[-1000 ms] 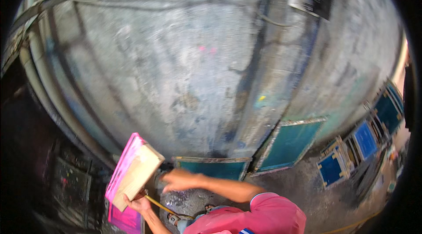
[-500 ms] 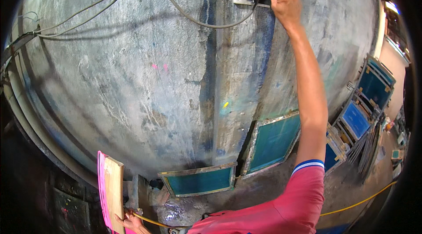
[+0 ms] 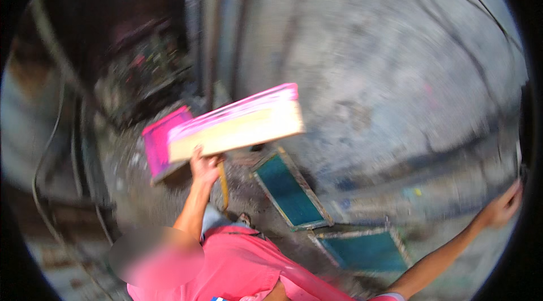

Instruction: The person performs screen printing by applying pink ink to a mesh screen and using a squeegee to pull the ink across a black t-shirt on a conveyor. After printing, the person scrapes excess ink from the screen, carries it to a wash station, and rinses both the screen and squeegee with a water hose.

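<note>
My left hand (image 3: pixel 205 170) is closed on the lower edge of a long pale wooden squeegee (image 3: pixel 237 134) smeared with pink ink along its upper edge. Behind its left end shows a bright pink panel (image 3: pixel 161 141) with a darker lower edge; whether my hand also holds it I cannot tell. Stretched far out to the right, my right hand (image 3: pixel 502 207) is at the rim of the picture, fingers bent by a dark object (image 3: pixel 522 173) that is blurred and mostly cut off.
Two teal mesh frames with worn edges, one upright-looking frame (image 3: pixel 291 190) and another frame (image 3: pixel 365 251), stand low by the stained grey wall (image 3: pixel 373 63). A yellow hose (image 3: pixel 224 188) hangs below my left hand. Pipes and cables run at the left.
My view has swung left, so wall and frames have shifted right and turned. The squeegee now lies slanted near the middle, still in my left hand. My right hand now appears at the right rim.
</note>
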Motion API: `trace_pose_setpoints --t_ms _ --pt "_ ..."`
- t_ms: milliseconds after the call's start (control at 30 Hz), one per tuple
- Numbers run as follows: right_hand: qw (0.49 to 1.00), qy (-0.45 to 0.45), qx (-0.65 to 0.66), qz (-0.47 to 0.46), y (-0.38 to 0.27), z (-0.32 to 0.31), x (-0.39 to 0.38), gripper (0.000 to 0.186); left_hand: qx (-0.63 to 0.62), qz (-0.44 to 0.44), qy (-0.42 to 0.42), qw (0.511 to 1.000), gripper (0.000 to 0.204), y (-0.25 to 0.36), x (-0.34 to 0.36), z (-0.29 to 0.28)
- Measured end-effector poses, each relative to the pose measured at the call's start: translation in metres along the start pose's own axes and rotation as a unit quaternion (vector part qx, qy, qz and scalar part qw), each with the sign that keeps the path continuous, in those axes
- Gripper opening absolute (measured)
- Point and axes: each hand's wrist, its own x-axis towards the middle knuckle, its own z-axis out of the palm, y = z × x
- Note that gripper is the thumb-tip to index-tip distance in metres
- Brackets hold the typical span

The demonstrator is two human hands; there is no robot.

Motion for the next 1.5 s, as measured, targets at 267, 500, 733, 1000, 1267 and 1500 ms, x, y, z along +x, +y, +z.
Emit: trace_pose_setpoints --t_ms 267,500,733,1000,1267,1500 --pt "0.047 -0.731 0.559 0.389 -0.451 -0.130 -0.446 0.072 -0.034 0.068 -0.027 0.997 0.019 0.003 -0.029 0.010" --pt "0.039 -0.682 0.492 0.540 -0.584 -0.104 -0.467 0.009 -0.071 0.123 -0.014 0.990 0.032 0.044 0.024 -0.024" --pt "0.119 -0.674 0.478 0.551 -0.608 -0.043 -0.535 0.018 -0.049 0.175 0.085 0.980 0.065 0.235 -0.016 -0.128" --pt "0.214 -0.738 0.397 0.502 -0.660 -0.052 -0.525 0.024 0.016 0.431 0.207 0.878 0.049 0.378 -0.008 -0.159" --pt "0.293 -0.822 0.301 0.385 -0.663 -0.077 -0.642 0.025 0.068 0.288 0.375 0.878 0.048 0.353 0.002 -0.281" --pt "0.259 -0.863 0.222 0.373 -0.664 -0.079 -0.703 0.028 0.056 0.181 0.435 0.880 0.051 0.246 0.031 -0.355"
